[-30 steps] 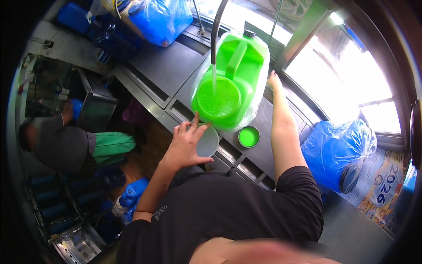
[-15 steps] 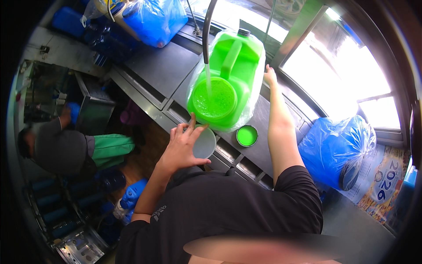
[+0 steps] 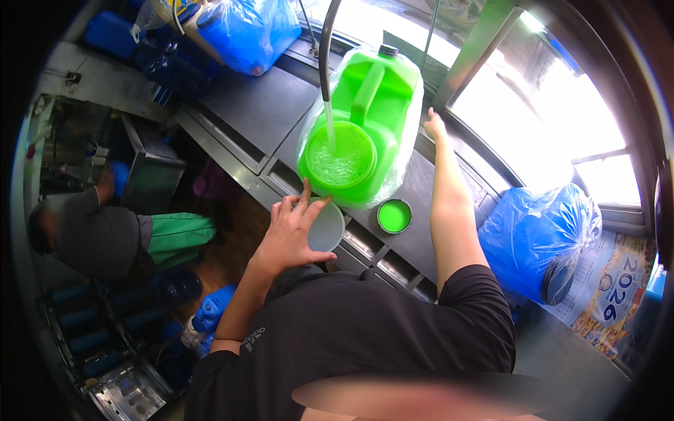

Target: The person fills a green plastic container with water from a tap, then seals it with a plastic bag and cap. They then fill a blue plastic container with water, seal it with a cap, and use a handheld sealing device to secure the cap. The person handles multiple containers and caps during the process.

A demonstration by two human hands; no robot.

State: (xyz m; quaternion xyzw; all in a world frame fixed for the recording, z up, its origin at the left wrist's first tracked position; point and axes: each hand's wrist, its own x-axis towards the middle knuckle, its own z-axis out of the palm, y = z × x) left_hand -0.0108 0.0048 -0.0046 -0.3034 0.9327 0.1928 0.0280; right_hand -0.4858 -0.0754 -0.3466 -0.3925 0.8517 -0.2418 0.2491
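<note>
A bright green jug (image 3: 365, 126), wrapped in clear plastic film, lies on the metal counter with its wide round mouth (image 3: 341, 156) facing me. From a dark hose (image 3: 326, 59), water runs into the mouth, where the surface is bubbly. My left hand (image 3: 295, 228) spans a pale round lid (image 3: 326, 228) with thumb and fingers at its rim; one fingertip reaches the jug's lower rim. Right of the jug, my right hand (image 3: 434, 125) is by the window ledge, one finger stretched out, seemingly holding nothing. A round green cap (image 3: 394, 216) with a dark rim lies on the counter.
A blue container in clear plastic (image 3: 530, 242) stands at the right; another bagged blue one (image 3: 249, 35) is at the back left. Bright windows (image 3: 540, 105) line the right. A person in green trousers (image 3: 179, 238) stands at the left. Metal counter (image 3: 253, 112) runs across.
My right hand has shifted slightly down beside the jug. The hose and its stream have swung a little to the left. The surface in the mouth looks foamier. My left hand is still.
</note>
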